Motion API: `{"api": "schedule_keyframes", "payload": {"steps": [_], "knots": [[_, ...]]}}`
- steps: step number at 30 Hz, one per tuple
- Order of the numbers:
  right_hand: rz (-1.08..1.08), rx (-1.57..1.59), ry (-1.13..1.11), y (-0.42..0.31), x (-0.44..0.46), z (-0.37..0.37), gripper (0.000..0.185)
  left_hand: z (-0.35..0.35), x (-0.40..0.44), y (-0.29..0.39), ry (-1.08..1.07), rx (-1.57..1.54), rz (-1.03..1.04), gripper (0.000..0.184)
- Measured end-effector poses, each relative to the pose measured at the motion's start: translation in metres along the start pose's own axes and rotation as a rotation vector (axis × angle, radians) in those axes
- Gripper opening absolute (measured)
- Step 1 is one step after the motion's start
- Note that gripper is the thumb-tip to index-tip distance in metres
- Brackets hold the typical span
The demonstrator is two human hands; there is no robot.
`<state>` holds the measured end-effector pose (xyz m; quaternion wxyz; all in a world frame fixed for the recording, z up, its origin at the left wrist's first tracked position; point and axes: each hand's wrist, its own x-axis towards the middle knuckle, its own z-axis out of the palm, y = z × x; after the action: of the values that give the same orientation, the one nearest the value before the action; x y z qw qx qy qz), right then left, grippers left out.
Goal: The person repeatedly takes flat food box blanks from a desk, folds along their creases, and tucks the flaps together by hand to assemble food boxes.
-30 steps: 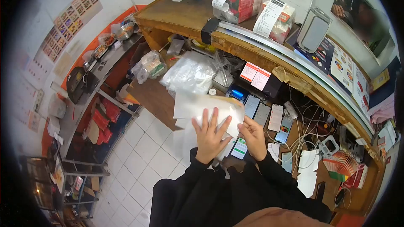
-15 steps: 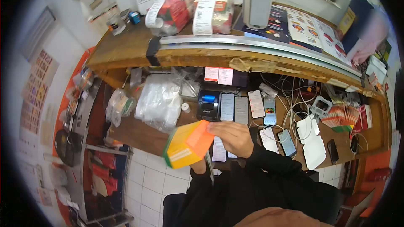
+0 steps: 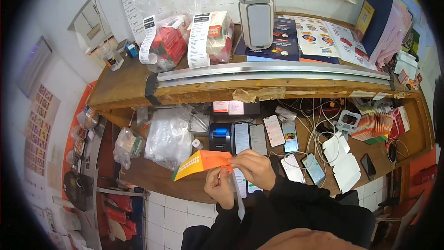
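Observation:
A piece of folded printed cardboard (image 3: 190, 165), orange, yellow and green, is held in front of me above the desk edge. My right hand (image 3: 255, 166) pinches its orange end from above. My left hand (image 3: 219, 188) is closed at the underside of the same end, thumb and fingertips together near the right fingers. A pale, thin strip (image 3: 240, 190) hangs down beside my left hand; its upper end is hidden behind the hands, so what it is attached to cannot be made out.
Several phones (image 3: 274, 130) and white cables lie on the desk. A small receipt printer (image 3: 220, 137), plastic bags (image 3: 169, 139) and a stack of orange cartons (image 3: 373, 126) stand beneath the shelf (image 3: 259, 83). Bagged orders with receipts (image 3: 200, 41) and a grey speaker (image 3: 256, 21) sit above.
The cardboard has tipped from showing its broad face to a narrower slant. My left hand, mostly hidden behind it before, now shows at its orange end. My view has shifted upward.

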<state>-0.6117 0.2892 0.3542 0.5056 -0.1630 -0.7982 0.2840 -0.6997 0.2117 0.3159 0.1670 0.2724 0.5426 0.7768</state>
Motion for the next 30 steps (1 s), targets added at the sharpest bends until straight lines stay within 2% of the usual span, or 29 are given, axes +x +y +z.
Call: {"api": "schedule_keyframes", "payload": {"steps": [4,6,10,13,15,16,17,19,23,26,28,30], "knots": [[0.126,0.063,-0.09,0.001,0.006,-0.009,0.016,-0.004,0.006,-0.004,-0.071,0.039,0.03,0.006],[0.277,0.2,-0.177,0.0,0.009,-0.014,0.013,-0.006,0.006,-0.007,-0.095,0.044,0.021,0.006],[0.316,0.303,-0.202,0.003,0.011,-0.015,0.012,-0.01,0.005,-0.01,-0.158,0.114,0.071,0.006],[0.259,0.259,-0.22,0.005,0.012,-0.018,0.012,-0.019,0.004,-0.01,-0.189,0.094,0.036,0.01],[0.223,0.272,-0.308,0.004,0.013,-0.021,0.013,-0.018,0.003,-0.008,-0.218,0.057,0.006,0.014],[0.235,0.258,-0.297,0.008,0.011,-0.022,0.013,-0.014,0.002,-0.006,-0.166,0.01,-0.04,0.019],[0.149,0.262,-0.33,0.012,0.009,-0.02,0.014,-0.011,0.001,-0.003,-0.103,-0.033,-0.08,0.025],[0.011,0.247,-0.4,0.017,0.007,-0.017,0.015,-0.011,0.003,0.002,-0.111,0.002,-0.099,0.026],[0.048,0.243,-0.414,0.019,0.014,-0.021,0.015,-0.01,0.003,-0.007,-0.086,0.011,-0.126,0.028],[0.163,0.331,-0.413,0.024,0.02,-0.024,0.016,-0.005,0.003,-0.009,-0.072,0.019,-0.116,0.03],[0.032,0.163,-0.44,0.027,0.015,-0.018,0.017,-0.009,0.007,-0.023,-0.044,-0.012,-0.107,0.031],[0.043,0.11,-0.458,0.027,0.014,-0.015,0.018,-0.007,0.009,-0.027,-0.014,-0.04,-0.103,0.033]]}}
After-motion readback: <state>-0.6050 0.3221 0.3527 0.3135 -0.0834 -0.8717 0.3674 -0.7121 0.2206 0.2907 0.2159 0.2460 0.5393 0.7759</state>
